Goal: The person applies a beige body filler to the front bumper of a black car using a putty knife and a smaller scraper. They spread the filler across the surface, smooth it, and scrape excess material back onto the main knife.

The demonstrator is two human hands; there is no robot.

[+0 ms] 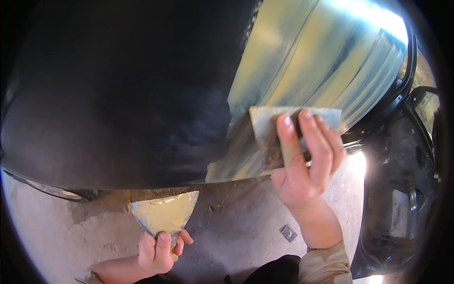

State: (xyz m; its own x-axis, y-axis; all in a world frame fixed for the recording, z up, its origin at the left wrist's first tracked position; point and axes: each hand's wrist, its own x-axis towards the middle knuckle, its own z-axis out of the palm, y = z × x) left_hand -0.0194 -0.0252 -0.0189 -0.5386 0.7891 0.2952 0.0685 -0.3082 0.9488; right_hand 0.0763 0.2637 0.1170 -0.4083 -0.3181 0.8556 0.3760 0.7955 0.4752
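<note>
My left hand (158, 253) grips a putty knife (165, 213) by its handle, low at the left of centre. Pale yellow body filler coats its wide, fan-shaped blade, thickest along the top edge. Fingers spread over its face, my right hand (309, 161) holds a flat rectangular spreader (262, 130) against the car panel. The spreader is grey, with smears and a dark patch. Above and beyond it, a streaky yellow layer of filler (283, 57) covers the right part of the dark panel (118, 94). The streaks run slantwise, and dark bands show through between them.
An open car door (399, 199) with a dark inner side stands at the right. A small dark rectangular object (288, 233) lies on the concrete floor (236, 217) below my right forearm. A lamp-like part (52, 189) sits under the panel's left edge.
</note>
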